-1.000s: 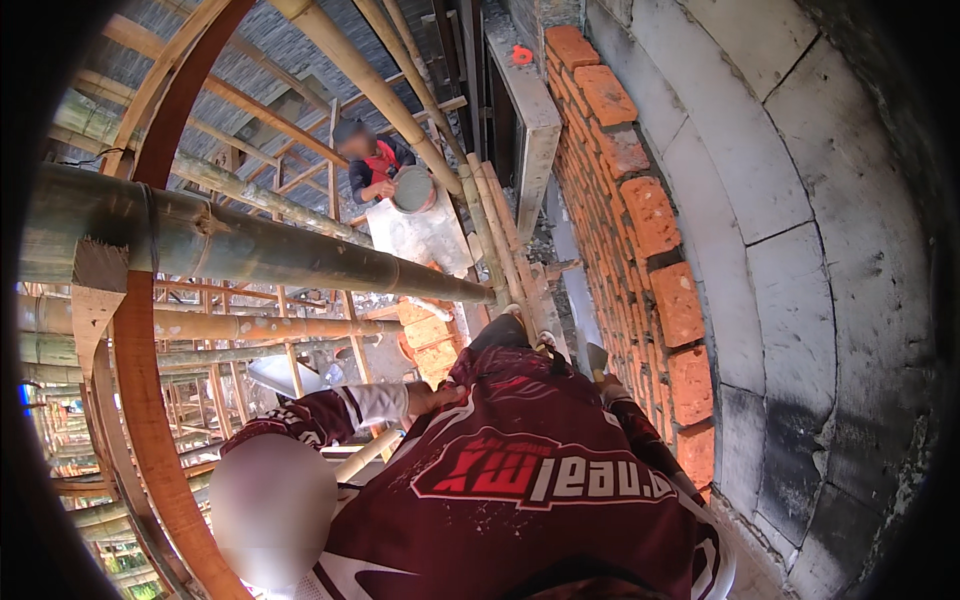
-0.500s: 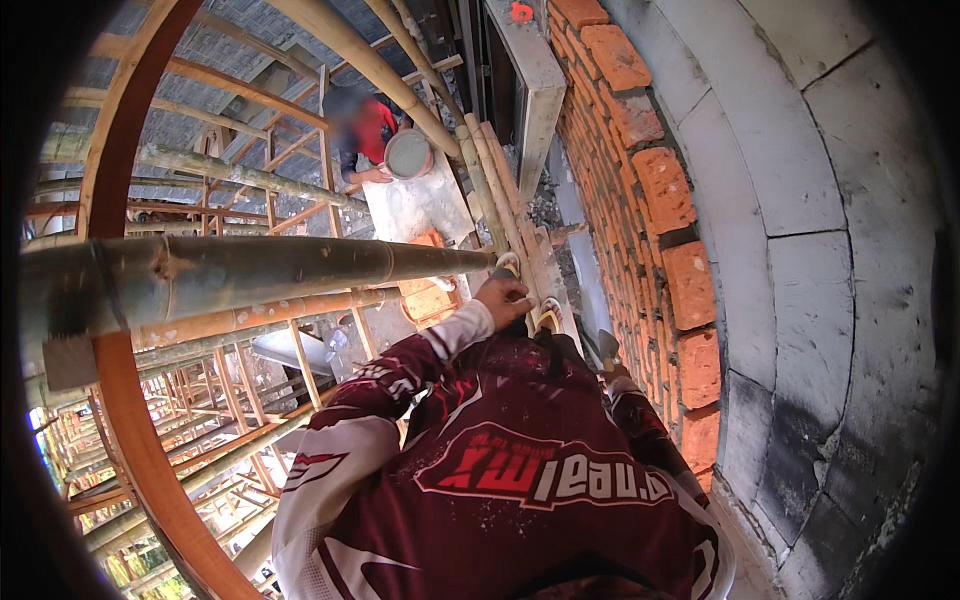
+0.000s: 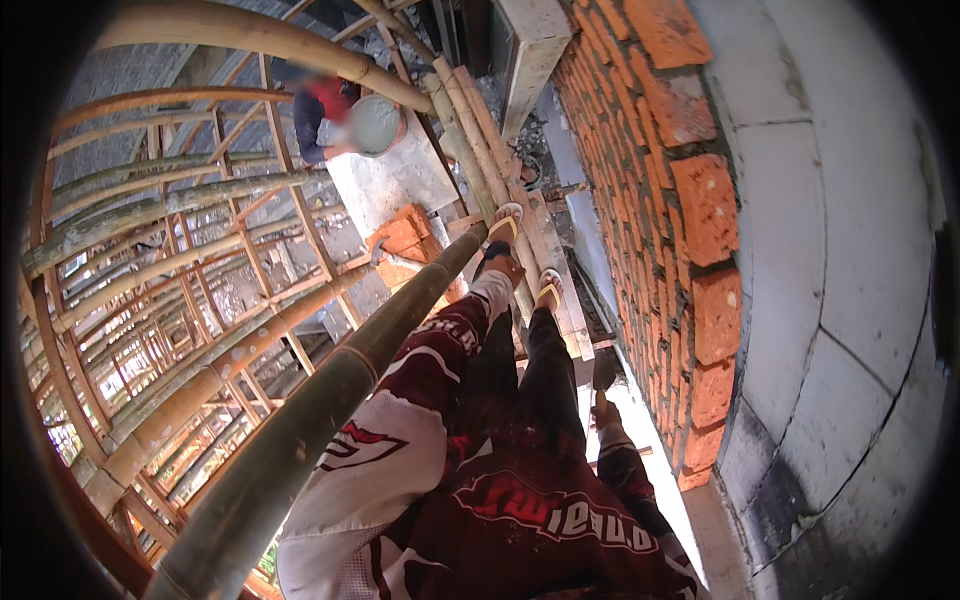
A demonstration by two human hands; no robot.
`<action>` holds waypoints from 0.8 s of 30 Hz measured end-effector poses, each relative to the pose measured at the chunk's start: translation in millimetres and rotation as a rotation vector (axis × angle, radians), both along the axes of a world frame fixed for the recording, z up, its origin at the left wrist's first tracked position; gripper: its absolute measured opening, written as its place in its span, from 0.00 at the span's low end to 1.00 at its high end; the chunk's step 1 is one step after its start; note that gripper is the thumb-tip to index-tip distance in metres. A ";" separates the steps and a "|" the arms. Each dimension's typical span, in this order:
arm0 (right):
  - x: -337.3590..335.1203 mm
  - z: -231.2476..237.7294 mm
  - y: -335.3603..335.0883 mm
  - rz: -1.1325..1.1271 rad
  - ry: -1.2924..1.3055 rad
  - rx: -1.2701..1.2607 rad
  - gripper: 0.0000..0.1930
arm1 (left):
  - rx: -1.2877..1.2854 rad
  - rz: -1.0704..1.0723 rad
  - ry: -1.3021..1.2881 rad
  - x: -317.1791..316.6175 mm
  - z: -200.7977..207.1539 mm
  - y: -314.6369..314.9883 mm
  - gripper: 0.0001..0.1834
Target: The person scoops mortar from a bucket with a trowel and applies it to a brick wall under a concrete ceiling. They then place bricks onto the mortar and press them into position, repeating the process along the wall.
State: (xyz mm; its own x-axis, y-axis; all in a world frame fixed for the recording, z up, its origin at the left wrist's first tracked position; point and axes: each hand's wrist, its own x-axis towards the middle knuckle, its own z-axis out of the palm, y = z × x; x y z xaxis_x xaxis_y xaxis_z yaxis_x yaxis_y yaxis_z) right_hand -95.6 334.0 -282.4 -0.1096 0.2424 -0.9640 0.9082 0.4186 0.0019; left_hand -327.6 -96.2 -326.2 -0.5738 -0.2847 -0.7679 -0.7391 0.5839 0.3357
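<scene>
My right hand (image 3: pixel 606 412) hangs low beside the brick wall, closed round the handle of a trowel (image 3: pixel 604 370) whose dark blade points away from me. My left hand (image 3: pixel 508 267) is beside my left leg, near the green bamboo pole (image 3: pixel 345 385). Its fingers look loosely bent and apart, with nothing visible in them. Both my feet, in sandals (image 3: pixel 503 228), stand on bamboo poles and narrow planks. To my right rises a wall of orange bricks (image 3: pixel 640 200) with grey mortar joints.
Below, a person in red and dark clothing holds a bucket (image 3: pixel 376 124) of grey mix over a pale board (image 3: pixel 390 185). Stacked orange bricks (image 3: pixel 402 232) lie nearby with a hammer-like tool (image 3: pixel 379 250). Bamboo and timber scaffolding (image 3: pixel 235 210) fills the left; grey blocks (image 3: pixel 780 200) line the right.
My view has shifted, showing more of my legs and feet. My left hand has lowered from in front of me to beside my leg. The trowel stays in my right hand.
</scene>
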 end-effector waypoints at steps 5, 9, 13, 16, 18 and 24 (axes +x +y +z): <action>-35.2 34.9 -43.4 0.078 -0.091 0.055 0.34 | -0.066 0.143 -0.165 -50.7 -77.6 -120.7 0.27; -73.1 43.4 -72.8 0.107 -0.022 -0.029 0.24 | -0.375 0.142 -0.052 -90.1 -123.6 -220.5 0.40; -117.1 61.8 -102.1 0.181 -0.053 -0.040 0.29 | -0.502 0.264 -0.218 -120.4 -156.2 -295.4 0.47; -146.0 69.5 -124.7 0.142 0.008 -0.027 0.29 | -0.626 0.098 -0.270 -134.3 -183.0 -334.4 0.49; -163.0 65.3 -138.5 0.180 -0.006 -0.006 0.30 | -0.645 0.037 -0.310 -138.0 -204.0 -346.7 0.50; -190.3 46.7 -160.8 0.067 -0.096 0.045 0.32 | -0.472 -0.148 -0.479 -109.6 -253.3 -356.4 0.35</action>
State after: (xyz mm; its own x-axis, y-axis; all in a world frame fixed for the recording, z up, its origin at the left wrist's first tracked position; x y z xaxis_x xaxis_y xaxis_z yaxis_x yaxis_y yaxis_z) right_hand -285.8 173.2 -235.7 -0.0350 0.2809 -0.9591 0.8728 0.4760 0.1076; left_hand -437.3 -452.5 -579.5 -0.2606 -0.5961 -0.7595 -0.6436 0.6936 -0.3235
